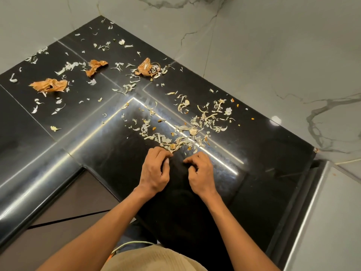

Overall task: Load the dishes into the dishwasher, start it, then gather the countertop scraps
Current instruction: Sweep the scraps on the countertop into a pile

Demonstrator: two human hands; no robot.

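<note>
Both hands curl loosely on the counter (101, 153): left hand (155, 171) touches scraps (175, 141) at 12 o'clock; right hand (201, 173) holds nothing visible.

We see bare black countertop (121, 165) near left; scraps (181, 133) cover the far part, wall (273, 55) behind.

No readable text, label or number shows anywhere.

Bright, even indoor light falls from above. The glossy black surface (109, 165) carries long white streaks of glare, forming an angular reflection across its middle. Shadows are soft and faint. Focus is sharp centrally; straight edges bow toward the frame's borders.
</note>
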